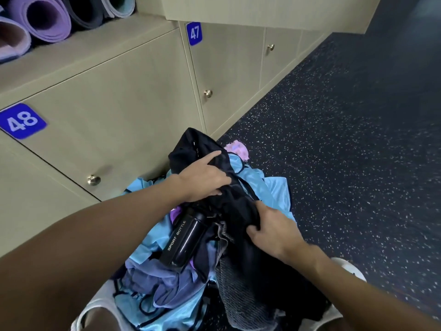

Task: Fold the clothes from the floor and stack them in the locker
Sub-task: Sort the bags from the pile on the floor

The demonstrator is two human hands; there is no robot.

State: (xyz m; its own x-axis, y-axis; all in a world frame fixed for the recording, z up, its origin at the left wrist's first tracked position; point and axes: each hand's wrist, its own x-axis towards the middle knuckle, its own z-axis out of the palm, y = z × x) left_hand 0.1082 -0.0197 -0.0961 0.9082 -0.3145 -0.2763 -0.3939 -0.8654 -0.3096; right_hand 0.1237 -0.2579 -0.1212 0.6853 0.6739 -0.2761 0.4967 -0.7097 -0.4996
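Dark speckled floor [346,139] fills the right side, and a row of tan lockers [119,103] stands on the left. Every locker door in view is closed, so no clothes are stacked inside yet, as far as I can see.

On the floor, right by the lockers, sits a big messy pile of clothes [167,295] in blue, purple, grey and black. Nothing in it looks folded. A black cloth [191,144] lies on top of the pile, and both hands are on it. The left hand [205,180] holds its upper part, with one finger stuck out straight and the others curled into it. The right hand [274,231] grabs the lower part with bent fingers. A black bottle [186,237] lies on the pile, just beside the black cloth.

I think the job is only starting. This looks like the first thing to fold, all the rest waits, and a locker door must be opened too.
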